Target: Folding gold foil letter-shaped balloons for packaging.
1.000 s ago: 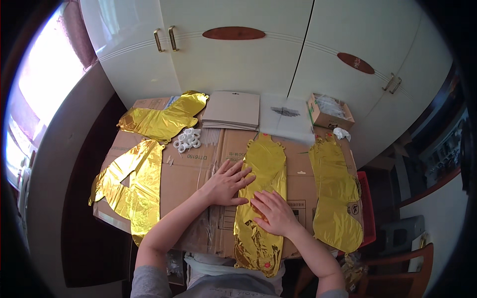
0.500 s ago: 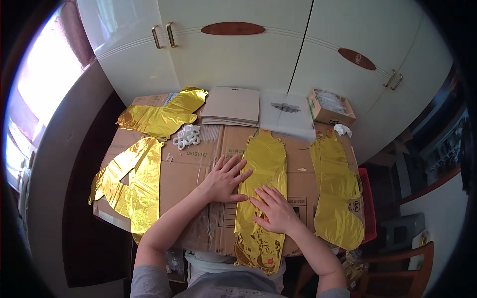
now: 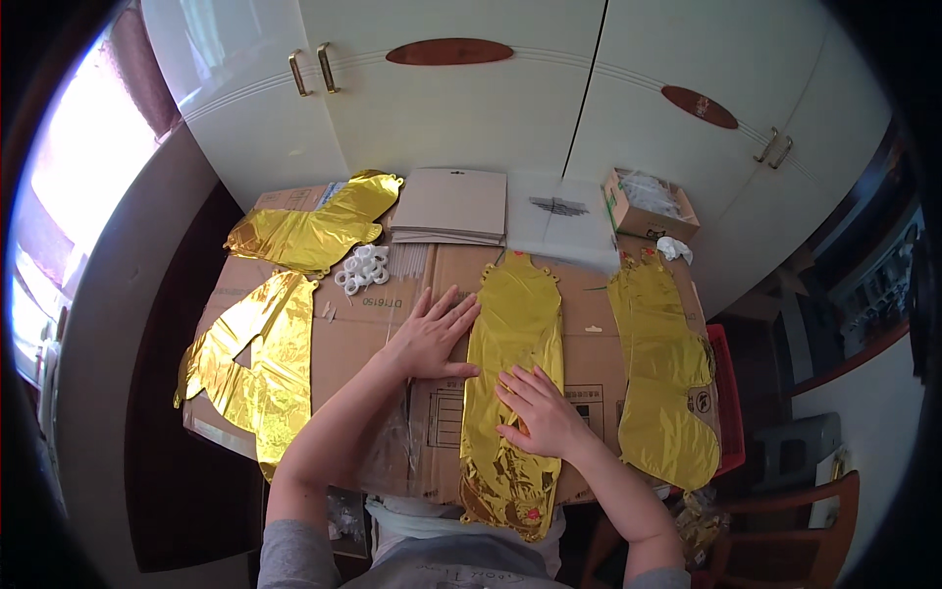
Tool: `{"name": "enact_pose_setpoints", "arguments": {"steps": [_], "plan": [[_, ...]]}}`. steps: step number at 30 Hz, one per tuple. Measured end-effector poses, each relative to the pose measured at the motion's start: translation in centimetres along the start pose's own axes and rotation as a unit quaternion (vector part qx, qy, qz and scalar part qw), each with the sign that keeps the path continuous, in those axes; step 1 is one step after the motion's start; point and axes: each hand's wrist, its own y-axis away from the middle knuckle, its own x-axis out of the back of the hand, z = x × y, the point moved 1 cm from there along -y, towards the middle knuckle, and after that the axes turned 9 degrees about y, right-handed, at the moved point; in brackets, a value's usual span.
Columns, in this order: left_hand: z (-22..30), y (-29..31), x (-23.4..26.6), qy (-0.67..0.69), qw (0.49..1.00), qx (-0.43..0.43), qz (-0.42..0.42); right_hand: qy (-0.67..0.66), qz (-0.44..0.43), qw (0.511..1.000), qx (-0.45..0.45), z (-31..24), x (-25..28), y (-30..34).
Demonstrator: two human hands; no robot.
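A flat gold foil balloon (image 3: 518,319), long and uninflated, lies lengthwise in front of me on cardboard. Its lower end is crinkled and hangs over the near edge. My right hand (image 3: 538,410) rests flat on its middle, fingers extended. At its left edge is my left hand (image 3: 432,339), fingers spread, fingertips and thumb touching the foil's border. To the right lies another flat gold balloon (image 3: 662,393) with a curved outline. On the left are a gold balloon with a small triangular gap (image 3: 285,344) and, above it, a bent gold balloon (image 3: 314,231).
Cardboard (image 3: 368,339) covers the table. Behind stand a stack of grey-brown cards (image 3: 451,203), a pile of white rings (image 3: 363,268), thin clear straws (image 3: 409,260) and a small open box (image 3: 651,206) of clear plastic. A red bin (image 3: 726,393) and wooden chair (image 3: 785,540) are at right.
My left hand has slid slightly up along the balloon's left edge. The right hand stays in about the same place. The whole view has shifted a little.
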Motion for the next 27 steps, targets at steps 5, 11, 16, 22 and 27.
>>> {"name": "enact_pose_setpoints", "arguments": {"steps": [5, 11, 16, 22, 27], "plan": [[0.15, 0.15, 0.23, 0.008, 1.000, -0.011, 0.011, -0.008, 0.006, 1.000, 0.001, 0.01, 0.07, 0.01], [0.91, 0.51, 0.16, 0.009, 0.999, -0.018, -0.028, -0.016, 0.009, 1.000, 0.000, 0.12, 0.03, 0.11], [0.78, 0.75, -0.21, 0.001, 1.000, -0.025, -0.011, -0.016, 0.014, 1.000, -0.002, -0.04, 0.20, 0.10], [0.91, 0.63, -0.11, -0.008, 1.000, -0.021, -0.018, -0.020, 0.017, 1.000, -0.004, 0.01, 0.14, 0.16], [0.69, 0.22, -0.15, 0.001, 0.999, -0.013, -0.029, -0.018, 0.017, 1.000, -0.004, 0.03, 0.11, 0.14]]}}
